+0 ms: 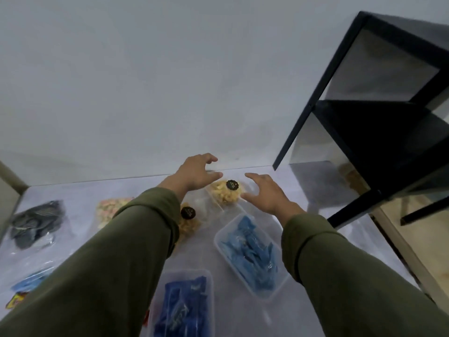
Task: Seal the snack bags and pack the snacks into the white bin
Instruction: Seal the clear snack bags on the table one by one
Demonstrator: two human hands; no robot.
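Observation:
A clear bag of yellow snacks with a black round sticker (226, 192) lies at the far edge of the pale table (80, 215). My left hand (198, 172) hovers just left of it and my right hand (266, 192) just right of it, both with fingers spread and holding nothing. A second yellow snack bag with the same sticker (189, 221) lies nearer, partly under my left sleeve. Left of it lie a bag of pink and yellow snacks (109, 206) and a bag of dark striped snacks (34, 223). No white bin is in view.
Two clear tubs hold blue items, one to the right (252, 254) and one at the front (184, 307). A black metal shelf frame (364, 113) stands at the right on the table. A blue packet (31, 283) and a red-yellow packet (15, 300) lie at the left edge. A white wall rises behind.

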